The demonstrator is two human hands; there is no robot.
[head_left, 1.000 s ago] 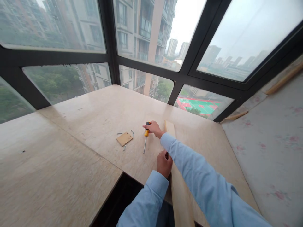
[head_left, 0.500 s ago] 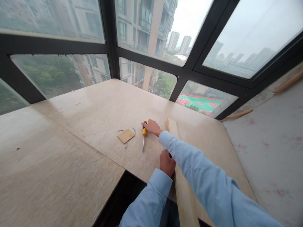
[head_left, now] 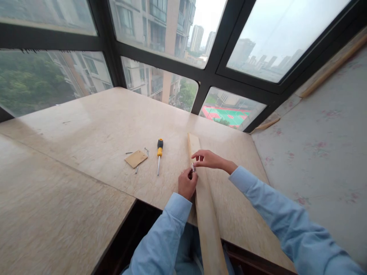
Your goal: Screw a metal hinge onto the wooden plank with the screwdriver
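A long pale wooden board (head_left: 209,214) runs from my lap onto the stone-like surface, standing out past its front edge. My left hand (head_left: 187,184) is closed at the board's left edge, its fingers pinching a small shiny metal fitting (head_left: 193,168) whose exact kind I cannot make out. From the right, my right hand (head_left: 210,159) reaches over the board with curled fingers, thumb and index at that same fitting. Left of both hands lies a screwdriver (head_left: 159,150) with a black and yellow handle, its tip towards me.
A thin tan plate (head_left: 136,159) with small holes lies further left, and several screws (head_left: 137,170) are scattered around it. The surface (head_left: 94,126) has a dark gap (head_left: 129,233) at its front. Dark-framed windows (head_left: 163,57) and a papered wall (head_left: 312,145) border it.
My right hand has let go of the screwdriver, now lying on the surface, and moved right to the board beside my left hand. The camera view has shifted right.
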